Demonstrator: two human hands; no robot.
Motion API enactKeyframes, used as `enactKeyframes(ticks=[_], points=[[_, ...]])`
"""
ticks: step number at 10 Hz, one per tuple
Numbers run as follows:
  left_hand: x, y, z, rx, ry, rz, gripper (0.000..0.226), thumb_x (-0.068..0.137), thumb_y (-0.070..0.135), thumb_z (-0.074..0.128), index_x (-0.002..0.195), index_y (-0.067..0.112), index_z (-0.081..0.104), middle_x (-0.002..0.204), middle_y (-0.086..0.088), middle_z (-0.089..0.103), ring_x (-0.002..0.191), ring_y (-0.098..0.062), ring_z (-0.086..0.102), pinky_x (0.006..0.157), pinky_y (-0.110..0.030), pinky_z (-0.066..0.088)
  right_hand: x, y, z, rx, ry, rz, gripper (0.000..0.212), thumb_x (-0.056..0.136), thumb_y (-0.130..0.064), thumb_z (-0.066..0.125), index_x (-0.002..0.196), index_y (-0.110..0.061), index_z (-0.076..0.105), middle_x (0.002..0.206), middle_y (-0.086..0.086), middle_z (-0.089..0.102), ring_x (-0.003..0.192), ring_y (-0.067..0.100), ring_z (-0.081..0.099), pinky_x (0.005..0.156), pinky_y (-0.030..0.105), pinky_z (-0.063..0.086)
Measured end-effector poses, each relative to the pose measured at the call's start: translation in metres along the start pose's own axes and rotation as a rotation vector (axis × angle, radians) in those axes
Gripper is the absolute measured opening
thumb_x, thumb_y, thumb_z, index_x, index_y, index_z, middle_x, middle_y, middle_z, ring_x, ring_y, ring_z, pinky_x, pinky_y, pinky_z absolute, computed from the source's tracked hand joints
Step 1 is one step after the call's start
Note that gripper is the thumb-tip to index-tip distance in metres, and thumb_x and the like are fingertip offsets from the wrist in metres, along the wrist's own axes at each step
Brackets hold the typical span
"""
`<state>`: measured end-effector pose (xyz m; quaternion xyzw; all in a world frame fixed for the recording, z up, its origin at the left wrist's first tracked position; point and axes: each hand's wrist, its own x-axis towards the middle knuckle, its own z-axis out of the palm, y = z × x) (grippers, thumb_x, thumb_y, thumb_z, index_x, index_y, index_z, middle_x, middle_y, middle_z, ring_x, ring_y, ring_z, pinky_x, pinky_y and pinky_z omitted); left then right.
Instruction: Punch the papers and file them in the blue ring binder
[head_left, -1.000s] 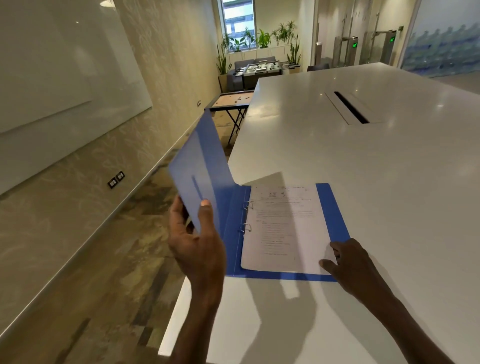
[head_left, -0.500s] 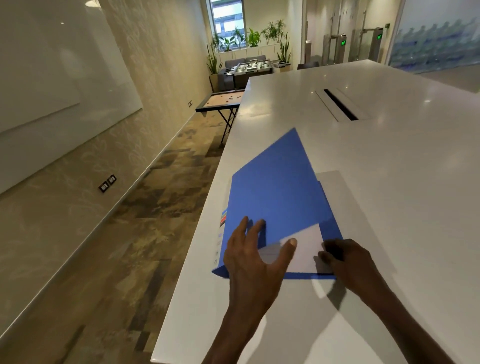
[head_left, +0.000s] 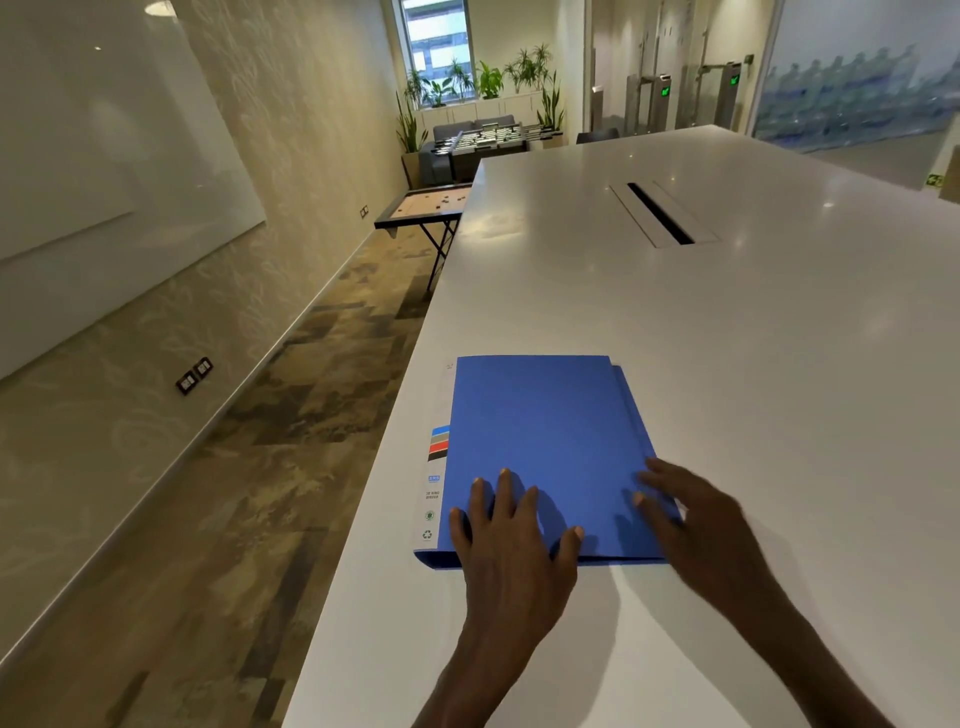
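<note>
The blue ring binder lies closed and flat on the white table, close to the table's left edge, its white labelled spine facing left. My left hand rests palm down on the near left part of the cover, fingers spread. My right hand lies on the near right corner of the cover, fingers apart. The papers are hidden inside the binder. No hole punch is in view.
The table's left edge drops to a patterned floor. A cable slot is set into the table further back. A small game table stands beyond the far left corner, with plants and a sofa behind it.
My left hand swung the front cover over from the left and pressed it down onto the papers. The binder went from open to closed, and my right hand moved onto the cover.
</note>
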<state>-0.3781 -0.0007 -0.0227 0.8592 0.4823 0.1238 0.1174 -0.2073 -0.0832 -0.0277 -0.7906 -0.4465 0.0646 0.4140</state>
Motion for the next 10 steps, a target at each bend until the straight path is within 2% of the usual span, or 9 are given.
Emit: enactKeyframes(ticks=[1,2,3,5,6,7,8,9,10], points=[[0.003,-0.001,0.01,0.172,0.052,0.019,0.063,0.065,0.069,0.061,0.112,0.027,0.071,0.13,-0.003,0.065,0.122,-0.034,0.059,0.094,-0.056,0.047,-0.006,0.009,0.02,-0.222,-0.194,-0.064,0.048,0.092,-0.031,0.062,0.134,-0.01,0.055,0.146,0.005,0.047,0.137,0.021,0.043,0.11,0.028,0.03],[0.003,-0.003,0.014,0.246,0.038,0.03,0.064,0.058,0.069,0.072,0.106,0.027,0.074,0.124,-0.004,0.068,0.117,-0.034,0.063,0.091,-0.055,0.05,-0.01,0.016,0.035,-0.333,-0.203,-0.077,0.056,0.092,-0.04,0.055,0.139,-0.009,0.05,0.148,0.007,0.044,0.14,0.023,0.038,0.112,0.034,0.031],[0.005,-0.002,0.018,0.289,0.024,0.025,0.063,0.057,0.068,0.073,0.104,0.026,0.075,0.121,-0.006,0.069,0.114,-0.036,0.064,0.089,-0.056,0.05,-0.009,0.02,0.043,-0.394,-0.158,-0.074,0.054,0.089,-0.034,0.065,0.132,-0.004,0.056,0.14,0.013,0.053,0.133,0.03,0.047,0.106,0.041,0.04],[0.011,-0.003,0.021,0.29,0.017,0.047,0.065,0.052,0.068,0.078,0.098,0.023,0.077,0.113,-0.007,0.073,0.106,-0.036,0.068,0.084,-0.058,0.052,-0.01,0.012,0.049,-0.507,-0.141,-0.068,0.05,0.076,-0.037,0.06,0.109,-0.001,0.071,0.115,0.016,0.07,0.106,0.033,0.068,0.083,0.042,0.056],[0.015,-0.007,0.019,0.251,0.026,0.06,0.06,0.061,0.064,0.064,0.1,0.021,0.077,0.115,-0.007,0.072,0.107,-0.033,0.068,0.088,-0.055,0.051,-0.011,0.012,0.048,-0.517,-0.14,-0.069,0.05,0.076,-0.037,0.06,0.109,-0.001,0.071,0.114,0.015,0.07,0.106,0.031,0.068,0.081,0.041,0.056],[0.02,-0.005,0.014,0.117,0.0,0.105,0.064,0.088,0.056,0.047,0.137,0.016,0.054,0.151,-0.008,0.044,0.142,-0.033,0.036,0.115,-0.052,0.024,-0.012,0.005,0.043,-0.479,-0.133,-0.059,0.053,0.087,-0.039,0.052,0.124,-0.004,0.063,0.132,0.013,0.061,0.123,0.029,0.058,0.096,0.039,0.049],[0.034,-0.003,0.007,-0.054,-0.057,0.088,0.066,0.1,0.049,0.037,0.155,0.016,0.018,0.164,-0.003,0.007,0.152,-0.022,-0.001,0.121,-0.038,-0.003,-0.007,0.0,0.036,-0.408,-0.177,-0.053,0.059,0.098,-0.046,0.04,0.145,-0.01,0.04,0.154,0.007,0.036,0.144,0.021,0.031,0.115,0.03,0.027],[0.051,0.002,0.002,-0.218,-0.003,0.117,0.067,0.101,0.043,0.038,0.155,0.015,0.01,0.164,-0.003,-0.002,0.151,-0.021,-0.008,0.119,-0.033,-0.006,0.004,-0.004,0.03,-0.386,-0.121,-0.067,0.086,0.088,-0.067,0.014,0.15,-0.01,0.029,0.157,0.008,0.027,0.147,0.02,0.023,0.116,0.026,0.016],[0.066,0.004,-0.001,-0.244,0.058,0.148,0.071,0.101,0.042,0.037,0.155,0.012,0.002,0.164,-0.004,-0.009,0.15,-0.02,-0.013,0.116,-0.03,-0.011,0.014,-0.011,0.023,-0.382,-0.085,-0.08,0.106,0.077,-0.078,-0.012,0.152,-0.01,0.02,0.16,0.007,0.019,0.148,0.02,0.017,0.116,0.027,0.011]])
